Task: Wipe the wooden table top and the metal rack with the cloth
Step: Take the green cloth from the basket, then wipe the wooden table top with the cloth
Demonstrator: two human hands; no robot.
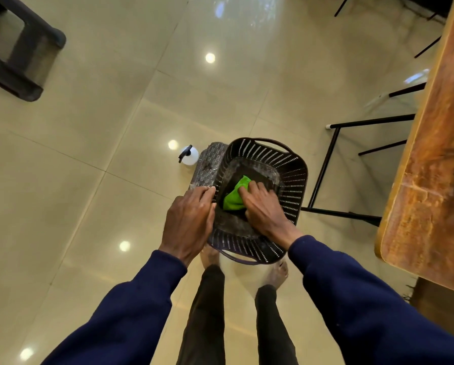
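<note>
Snagging was the risk: at centre frame the right hand point(264, 209) gripped the green cloth point(233, 200) inside the perforated basket point(291, 175), the left hand point(190, 217) resting flat-fingered on its rim. Lifting hastily might have tipped it.

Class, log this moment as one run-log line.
left hand: rests on basket rim | right hand: grips green cloth inside basket | wooden table: untouched

Partly hidden: cloth point(233, 200) under right hand point(264, 208) (perhaps gripped); table point(436, 154) cropped.
</note>
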